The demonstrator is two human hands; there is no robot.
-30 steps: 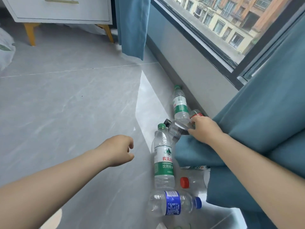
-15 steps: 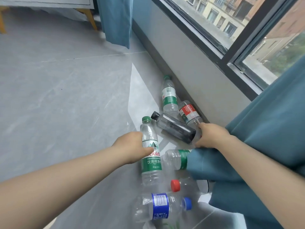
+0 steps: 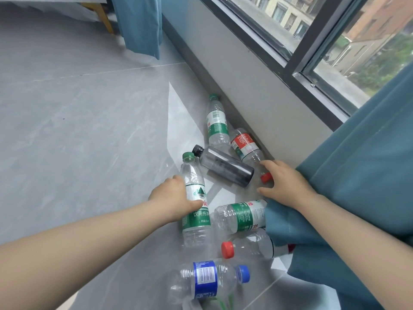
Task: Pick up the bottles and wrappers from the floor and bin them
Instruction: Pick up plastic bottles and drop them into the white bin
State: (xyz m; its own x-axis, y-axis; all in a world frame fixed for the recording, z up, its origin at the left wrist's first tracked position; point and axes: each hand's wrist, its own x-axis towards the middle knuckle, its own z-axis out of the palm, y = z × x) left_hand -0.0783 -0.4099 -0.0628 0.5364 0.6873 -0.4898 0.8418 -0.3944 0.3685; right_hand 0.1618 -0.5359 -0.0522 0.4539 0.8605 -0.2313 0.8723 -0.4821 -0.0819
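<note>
Several plastic bottles lie on the grey floor by the window wall. My left hand (image 3: 175,198) grips a clear bottle with a green label and green cap (image 3: 194,182) round its middle. My right hand (image 3: 285,184) hovers with spread fingers by the red cap of a red-label bottle (image 3: 244,144), just right of a dark bottle with a black cap (image 3: 223,166). Another green-label bottle (image 3: 216,121) lies farther along the wall. Nearer me lie a green-label bottle (image 3: 242,215), a clear bottle with a red cap (image 3: 250,245) and a blue-label bottle (image 3: 205,280).
A blue curtain (image 3: 357,175) hangs on the right, draped over my right forearm and over parts of two bottles. The grey wall under the window (image 3: 257,86) runs diagonally. A second curtain (image 3: 138,23) and a yellow furniture leg (image 3: 100,12) are at the back.
My left hand reached forward and closed round the green-label bottle. The dark bottle that my right hand held up now lies on the floor, and that hand has opened beside the red cap.
</note>
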